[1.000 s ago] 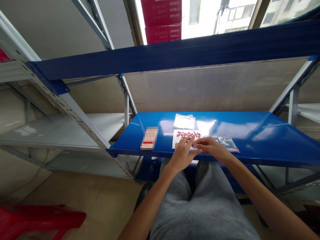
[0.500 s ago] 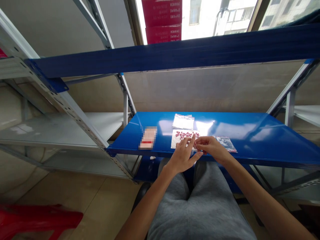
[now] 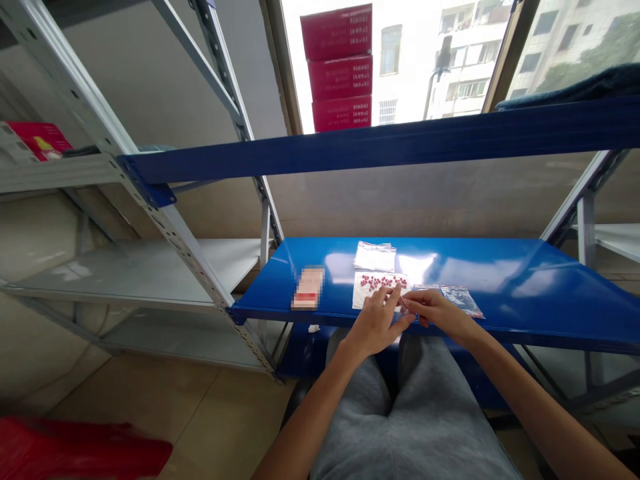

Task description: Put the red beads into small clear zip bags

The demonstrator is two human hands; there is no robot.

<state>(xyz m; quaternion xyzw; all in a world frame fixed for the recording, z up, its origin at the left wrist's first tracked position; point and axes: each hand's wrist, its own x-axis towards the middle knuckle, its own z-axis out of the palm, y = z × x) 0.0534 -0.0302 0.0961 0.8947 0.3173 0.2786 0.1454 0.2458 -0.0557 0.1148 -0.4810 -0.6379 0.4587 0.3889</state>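
Several small red bead-like pieces (image 3: 383,282) lie in rows across a white cloth or sheet (image 3: 359,298) near the front edge of the blue shelf. Over the sheet's lower right part rests my left hand (image 3: 383,321), its fingers stretched and its thumb apart. Close beside it, my right hand (image 3: 434,311) has thumb and fingers pinched together at the sheet's right edge. What sits in that pinch is too small to make out. A clear plastic bag (image 3: 463,300) with a red edge lies beyond my right hand.
White packets (image 3: 375,256) lie behind the sheet. A blurred pinkish card (image 3: 308,288) is at the left on the blue shelf (image 3: 525,287). A blue beam (image 3: 400,148) crosses above, with red boxes (image 3: 343,77) at the window. A red stool (image 3: 85,450) stands lower left.
The camera view has tilted up a little, so the scene sits lower and more of the red boxes shows. Both hands hold nearly the same pose at the sheet.
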